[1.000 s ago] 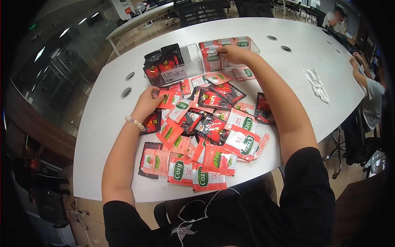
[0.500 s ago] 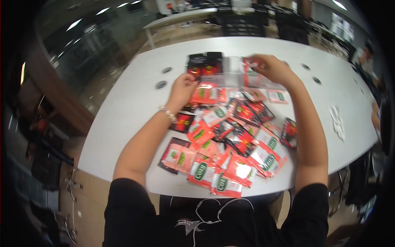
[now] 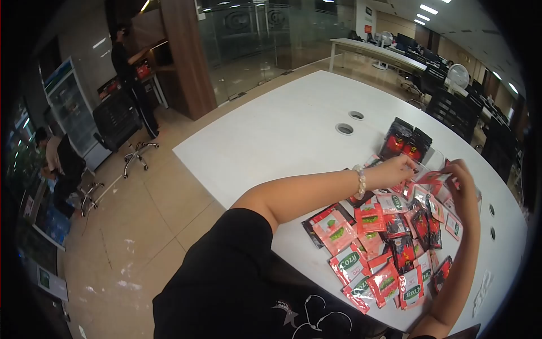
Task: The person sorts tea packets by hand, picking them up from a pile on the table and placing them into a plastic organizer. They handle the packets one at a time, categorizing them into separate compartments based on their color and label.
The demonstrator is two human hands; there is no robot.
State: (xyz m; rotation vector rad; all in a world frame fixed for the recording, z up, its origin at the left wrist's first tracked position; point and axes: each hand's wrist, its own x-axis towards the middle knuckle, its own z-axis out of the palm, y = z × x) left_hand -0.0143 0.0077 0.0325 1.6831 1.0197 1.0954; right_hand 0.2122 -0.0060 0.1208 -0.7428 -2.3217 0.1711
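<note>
Many small packets lie heaped on the white table: pink-and-white Cozy packets (image 3: 349, 264), pink ones with green print (image 3: 337, 232) and black-and-red ones (image 3: 404, 252). Beyond the heap, black-and-red packets (image 3: 404, 142) stand upright side by side at a clear holder (image 3: 433, 159). My left hand (image 3: 400, 169) is at the front of the holder, fingertips pinched; what they grip is too small to name. My right hand (image 3: 462, 175) bends over a pink packet (image 3: 433, 178) beside the holder, its fingers closed on the packet's upper edge.
The white table (image 3: 271, 124) has round cable holes (image 3: 345, 129). A white cord-like item (image 3: 483, 291) lies at its right side. One person (image 3: 131, 79) stands at the back left, another (image 3: 55, 155) sits at far left. Office chairs (image 3: 118, 121) and a glass-door fridge (image 3: 76, 110) are behind.
The view has swung left, so the table and packets appear further right. My left hand has moved from the standing black packets toward my right hand, and the two are now closer together.
</note>
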